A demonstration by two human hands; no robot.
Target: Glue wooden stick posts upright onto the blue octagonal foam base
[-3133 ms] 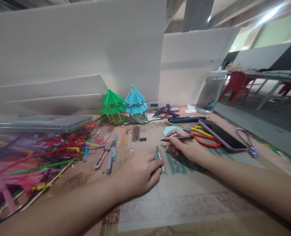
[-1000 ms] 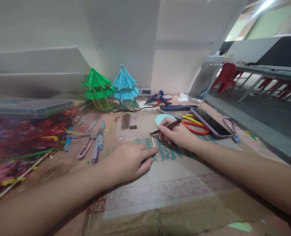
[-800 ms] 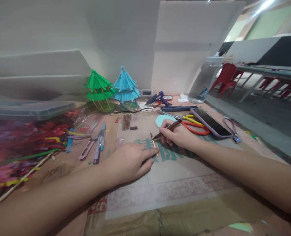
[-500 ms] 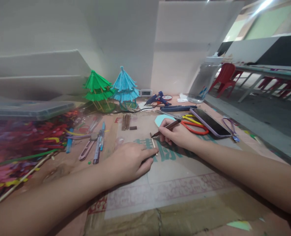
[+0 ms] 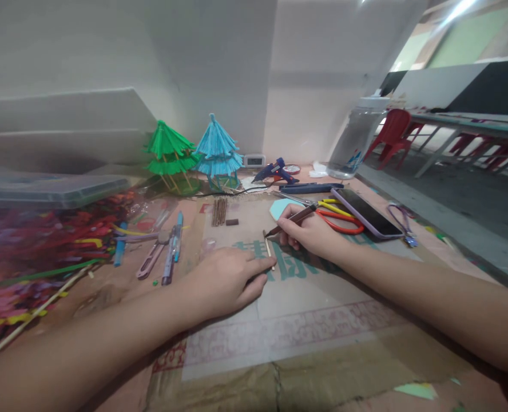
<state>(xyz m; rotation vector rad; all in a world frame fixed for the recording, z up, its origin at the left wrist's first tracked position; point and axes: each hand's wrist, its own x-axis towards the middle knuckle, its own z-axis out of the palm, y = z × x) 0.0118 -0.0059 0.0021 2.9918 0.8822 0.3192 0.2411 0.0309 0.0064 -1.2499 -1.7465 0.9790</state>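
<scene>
My right hand [image 5: 303, 226] grips a brown marker pen [image 5: 294, 219], its tip touching the upper part of a short thin wooden stick [image 5: 268, 247]. The upper end of this stick is brown, the rest pale. My left hand [image 5: 232, 280] lies flat on the work surface, its index fingertip pressed on the stick's lower end and its thumb apart. Beyond the left hand lie a brown pen cap [image 5: 232, 222] and a row of several brown sticks [image 5: 219, 212]. A light-blue hexagonal piece [image 5: 282, 207] lies behind my right hand, which partly covers it.
Green [image 5: 170, 157] and blue [image 5: 218, 154] paper-roofed pagoda models stand at the back, near a glue gun [image 5: 275, 170]. On the right are scissors [image 5: 340, 220], a phone [image 5: 365, 213] and a water bottle [image 5: 357, 140]. Left are a cutter [image 5: 153, 257], pens [image 5: 172, 252] and colourful scraps [image 5: 52, 252].
The pen tip stays at the stick's upper part, with only a very slight shift of the right hand. The left hand keeps its place; the whole view has moved slightly.
</scene>
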